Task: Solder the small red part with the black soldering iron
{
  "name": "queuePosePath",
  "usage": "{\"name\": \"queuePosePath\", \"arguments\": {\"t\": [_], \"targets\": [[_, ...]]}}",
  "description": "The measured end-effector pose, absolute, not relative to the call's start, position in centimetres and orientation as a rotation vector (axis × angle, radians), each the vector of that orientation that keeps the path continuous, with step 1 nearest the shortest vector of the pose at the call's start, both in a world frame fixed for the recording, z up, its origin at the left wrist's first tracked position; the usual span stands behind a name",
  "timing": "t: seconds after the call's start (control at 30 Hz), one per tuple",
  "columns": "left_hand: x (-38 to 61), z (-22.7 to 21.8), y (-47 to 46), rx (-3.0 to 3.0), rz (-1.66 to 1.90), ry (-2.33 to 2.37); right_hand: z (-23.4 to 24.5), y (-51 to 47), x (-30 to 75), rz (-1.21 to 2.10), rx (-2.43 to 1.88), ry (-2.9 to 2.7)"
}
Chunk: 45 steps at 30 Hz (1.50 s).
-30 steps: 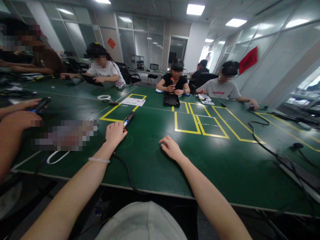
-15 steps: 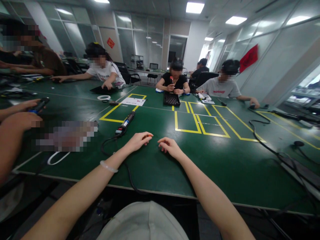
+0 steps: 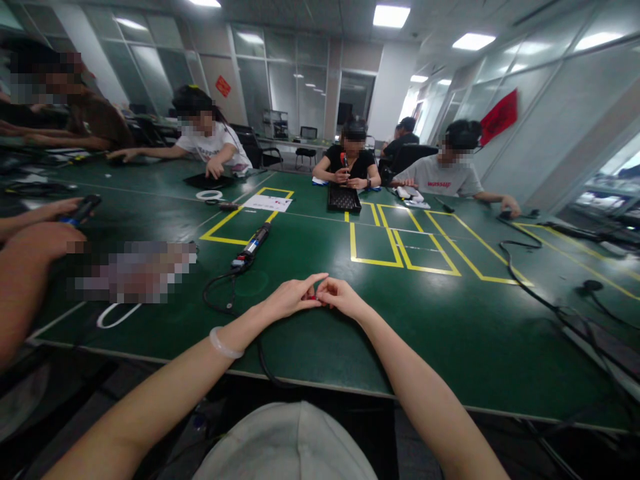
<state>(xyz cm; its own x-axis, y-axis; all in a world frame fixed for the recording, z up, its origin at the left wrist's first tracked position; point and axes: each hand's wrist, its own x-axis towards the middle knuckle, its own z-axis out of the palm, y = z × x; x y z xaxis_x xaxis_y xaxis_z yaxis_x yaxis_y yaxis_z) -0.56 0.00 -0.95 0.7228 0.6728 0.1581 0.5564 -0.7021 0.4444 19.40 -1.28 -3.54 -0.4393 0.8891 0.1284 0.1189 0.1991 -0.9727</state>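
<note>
My left hand [image 3: 289, 298] and my right hand [image 3: 344, 297] meet fingertip to fingertip over the green table [image 3: 440, 333], a little in front of me. Between the tips sits a small red part [image 3: 313, 297], pinched from both sides. My left index finger sticks out above it. It is too small to name. An electric screwdriver [image 3: 253, 245] lies on the table to the left, beyond my left hand, untouched, with its black cable [image 3: 219, 297] curling back toward the table edge. A pale bangle [image 3: 223, 343] is on my left wrist.
A co-worker's arm [image 3: 25, 267] reaches in at the left, near a white loop [image 3: 114, 315]. Further off lie a black tray [image 3: 343, 198], a white sheet [image 3: 267, 203] and yellow tape lines [image 3: 400, 250]. Black cables [image 3: 520, 277] trail on the right. Several people sit at the far side.
My left hand left the screwdriver and came right with a small red-orange part in its fingertips. It now touches my right hand, which closed in slightly on the part.
</note>
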Motion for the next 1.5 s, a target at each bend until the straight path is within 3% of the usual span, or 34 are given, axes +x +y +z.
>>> {"name": "queuePosePath", "arguments": {"t": [0.13,0.27,0.37,0.43,0.53,0.7,1.5], "targets": [[-1.8,-0.6,1.7,2.672,0.532,1.077,-3.7,-1.0,19.6,1.244,-0.987,-1.677],[-5.8,-0.2,4.1,2.688,0.7,1.779,-3.9,-0.7,19.9,1.208,-1.014,-1.601],[-9.5,0.0,5.4,2.411,0.562,2.355,-4.0,-0.7,19.9,1.185,-1.014,-1.594],[-11.3,0.2,5.8,2.197,0.356,2.491,-4.0,-0.7,19.9,1.173,-1.019,-1.611],[-12.4,0.4,6.3,2.067,0.143,2.455,-4.1,-0.7,19.9,1.156,-1.028,-1.636],[-11.3,0.4,6.3,2.184,0.1,2.448,-4.4,-0.4,20.1,1.112,-1.017,-1.634],[-0.2,-1.0,-0.9,2.887,0.304,1.662,-2.7,-2.6,18.6,0.358,-1.156,-2.129]]}}
